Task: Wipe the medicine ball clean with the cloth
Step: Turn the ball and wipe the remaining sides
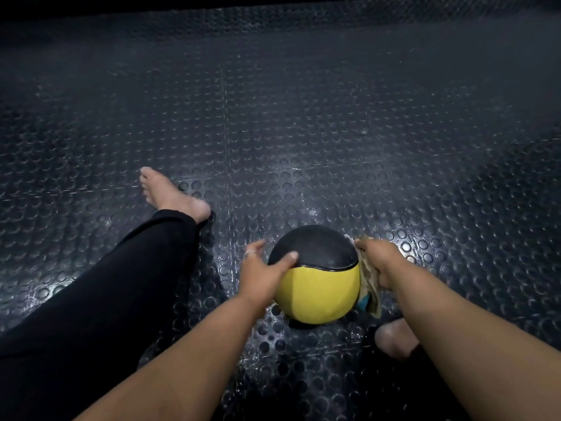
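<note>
A black and yellow medicine ball (318, 278) sits on the studded rubber floor between my arms. My left hand (262, 271) lies against its left side, thumb across the black top, fingers spread round the far side. My right hand (381, 261) presses a crumpled beige cloth (368, 284) against the ball's right side; part of the cloth hangs down below the hand, with a bit of blue showing. The ball's right face is hidden behind cloth and hand.
My left leg in black trousers (100, 296) stretches out to the left, bare foot (171, 194) on the floor. My right foot (394, 337) is tucked just below the ball. Dark studded floor (303, 132) extends ahead and to both sides.
</note>
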`<state>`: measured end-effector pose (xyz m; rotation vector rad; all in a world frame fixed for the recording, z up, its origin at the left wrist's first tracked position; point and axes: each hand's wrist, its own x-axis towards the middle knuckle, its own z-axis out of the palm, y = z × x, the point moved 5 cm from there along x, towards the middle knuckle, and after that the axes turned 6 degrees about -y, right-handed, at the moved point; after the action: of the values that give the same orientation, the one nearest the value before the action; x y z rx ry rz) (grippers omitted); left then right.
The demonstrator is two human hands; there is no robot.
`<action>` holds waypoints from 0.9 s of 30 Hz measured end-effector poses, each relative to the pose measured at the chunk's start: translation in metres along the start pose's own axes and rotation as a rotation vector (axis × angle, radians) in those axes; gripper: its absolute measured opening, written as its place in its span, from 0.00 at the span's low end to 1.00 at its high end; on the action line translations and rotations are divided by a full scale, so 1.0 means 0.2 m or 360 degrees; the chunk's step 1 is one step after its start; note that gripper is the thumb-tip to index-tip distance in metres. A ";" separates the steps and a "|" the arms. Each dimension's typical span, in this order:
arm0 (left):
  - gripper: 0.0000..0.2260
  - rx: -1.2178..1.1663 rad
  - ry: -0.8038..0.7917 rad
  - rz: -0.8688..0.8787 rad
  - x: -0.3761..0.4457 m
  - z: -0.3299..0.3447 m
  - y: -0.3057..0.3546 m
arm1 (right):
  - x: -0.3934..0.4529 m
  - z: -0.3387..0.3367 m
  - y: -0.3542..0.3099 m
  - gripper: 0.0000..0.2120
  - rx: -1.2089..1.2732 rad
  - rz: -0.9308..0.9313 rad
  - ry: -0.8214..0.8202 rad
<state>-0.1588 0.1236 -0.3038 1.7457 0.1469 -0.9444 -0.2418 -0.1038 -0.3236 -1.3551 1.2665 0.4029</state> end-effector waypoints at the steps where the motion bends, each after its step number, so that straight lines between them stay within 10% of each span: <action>1: 0.44 -0.0226 -0.0019 -0.0260 0.01 0.00 -0.05 | -0.01 0.00 0.03 0.12 0.0041 0.0041 -0.0026; 5: 0.57 -0.0311 -0.0497 -0.0676 -0.02 0.09 -0.08 | -0.05 -0.01 0.09 0.11 0.0186 0.0085 -0.0078; 14: 0.53 -0.0371 -0.0277 -0.0074 0.03 -0.07 -0.02 | -0.06 0.11 0.06 0.09 0.0442 -0.0139 -0.0248; 27: 0.59 0.1194 -0.0247 0.0085 0.03 0.08 0.15 | -0.16 0.21 -0.10 0.09 -0.0387 -0.0710 0.0439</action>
<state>-0.1478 0.0957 -0.2857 2.3216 -0.4046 -1.1793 -0.2180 -0.0599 -0.2979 -1.8983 1.1130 0.0579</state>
